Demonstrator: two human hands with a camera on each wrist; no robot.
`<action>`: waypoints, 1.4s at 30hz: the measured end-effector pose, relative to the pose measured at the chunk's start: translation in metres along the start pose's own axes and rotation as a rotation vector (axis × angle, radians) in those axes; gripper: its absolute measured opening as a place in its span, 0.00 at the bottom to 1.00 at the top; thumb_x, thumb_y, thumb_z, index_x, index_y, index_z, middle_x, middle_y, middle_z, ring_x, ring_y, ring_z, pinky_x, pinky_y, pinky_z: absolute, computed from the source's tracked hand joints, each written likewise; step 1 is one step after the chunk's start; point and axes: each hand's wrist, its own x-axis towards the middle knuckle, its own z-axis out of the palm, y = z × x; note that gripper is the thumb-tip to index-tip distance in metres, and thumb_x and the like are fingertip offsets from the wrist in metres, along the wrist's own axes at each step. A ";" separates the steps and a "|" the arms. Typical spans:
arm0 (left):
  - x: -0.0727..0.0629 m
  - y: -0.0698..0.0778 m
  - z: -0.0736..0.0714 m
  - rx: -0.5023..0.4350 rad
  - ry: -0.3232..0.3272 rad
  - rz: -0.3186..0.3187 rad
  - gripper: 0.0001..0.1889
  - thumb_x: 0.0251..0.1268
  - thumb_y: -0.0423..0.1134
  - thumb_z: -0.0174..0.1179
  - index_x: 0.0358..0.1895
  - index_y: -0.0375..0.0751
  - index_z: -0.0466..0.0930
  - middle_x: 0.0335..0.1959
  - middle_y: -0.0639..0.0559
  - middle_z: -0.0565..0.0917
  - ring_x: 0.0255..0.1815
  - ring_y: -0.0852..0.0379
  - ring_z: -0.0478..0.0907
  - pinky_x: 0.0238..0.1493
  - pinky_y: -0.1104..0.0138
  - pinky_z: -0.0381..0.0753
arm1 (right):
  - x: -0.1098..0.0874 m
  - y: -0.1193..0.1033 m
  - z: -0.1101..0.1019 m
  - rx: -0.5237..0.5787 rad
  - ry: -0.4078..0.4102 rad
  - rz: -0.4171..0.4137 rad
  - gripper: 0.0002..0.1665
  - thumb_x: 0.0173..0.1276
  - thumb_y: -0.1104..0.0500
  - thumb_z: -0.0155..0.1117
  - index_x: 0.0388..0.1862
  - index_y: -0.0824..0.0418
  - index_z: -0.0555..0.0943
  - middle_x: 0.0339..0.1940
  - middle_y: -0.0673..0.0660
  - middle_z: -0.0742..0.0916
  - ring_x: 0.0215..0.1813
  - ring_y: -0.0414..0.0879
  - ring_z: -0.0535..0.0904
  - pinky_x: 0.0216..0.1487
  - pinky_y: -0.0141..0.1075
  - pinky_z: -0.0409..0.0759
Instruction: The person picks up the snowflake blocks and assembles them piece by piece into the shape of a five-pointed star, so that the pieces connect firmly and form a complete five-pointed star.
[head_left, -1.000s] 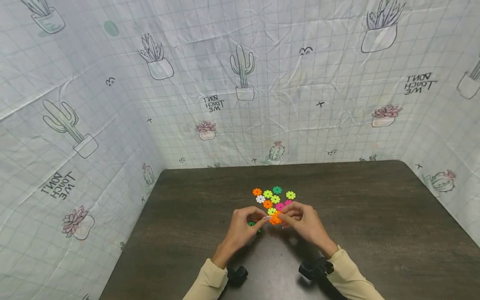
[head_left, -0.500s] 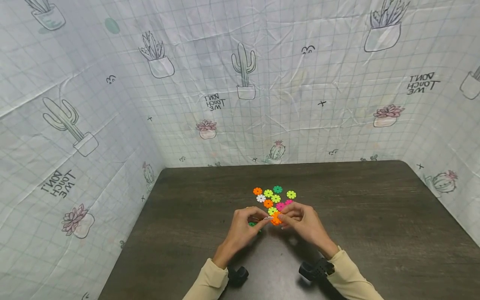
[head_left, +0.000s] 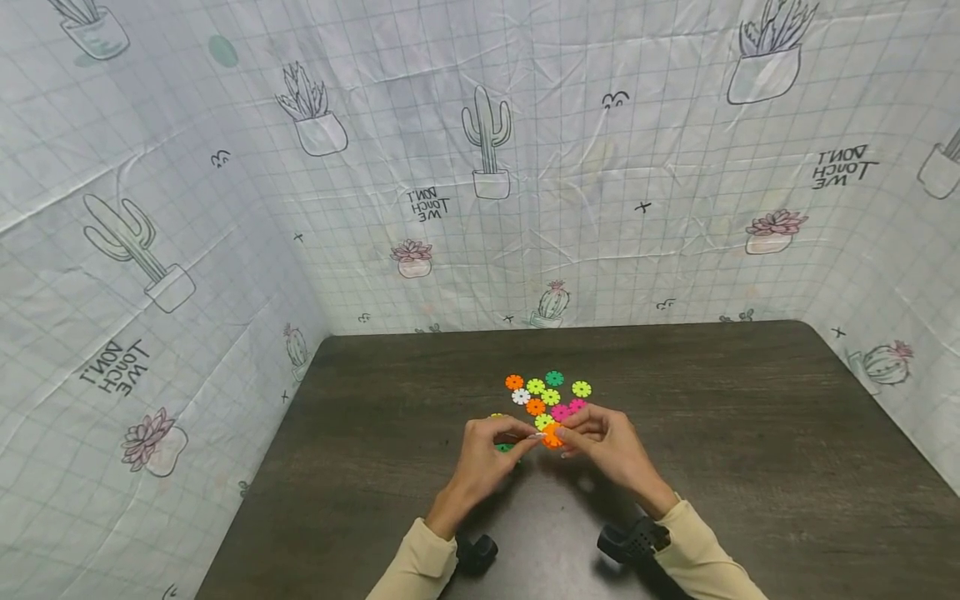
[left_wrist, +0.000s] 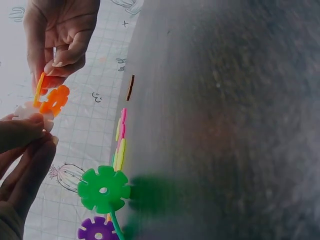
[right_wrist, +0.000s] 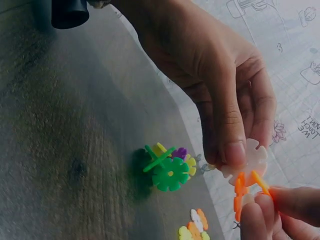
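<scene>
My left hand (head_left: 487,457) pinches a white notched plastic disc (right_wrist: 257,159) between thumb and fingers. Facing it, my right hand (head_left: 613,446) grips an orange notched disc (left_wrist: 38,90) at its edge. A second orange disc (left_wrist: 56,100) sits at an angle beside it. The white and orange pieces meet edge to edge above the table; fingers partly cover where they join. Below and left of the hands stands a small cluster of interlocked discs, with a green disc (right_wrist: 170,174) and a purple disc (left_wrist: 95,230); my left hand partly hides it in the head view.
Loose discs lie flat beyond the hands, among them an orange one (head_left: 513,382), a white one (head_left: 521,397), a dark green one (head_left: 554,378), a yellow-green one (head_left: 581,389) and a pink one (head_left: 560,412). The dark wooden table (head_left: 375,400) meets a printed cloth backdrop (head_left: 360,167).
Both hands stay in nearly the same place. The orange piece between them has turned slightly, and the left fingertips have shifted a little toward it.
</scene>
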 end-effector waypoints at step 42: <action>0.016 -0.012 -0.017 0.011 0.038 0.092 0.05 0.64 0.35 0.73 0.42 0.44 0.93 0.38 0.50 0.94 0.34 0.60 0.91 0.39 0.73 0.89 | 0.016 0.001 0.008 0.067 -0.025 -0.054 0.16 0.75 0.62 0.68 0.49 0.77 0.83 0.42 0.74 0.91 0.35 0.54 0.92 0.43 0.53 0.90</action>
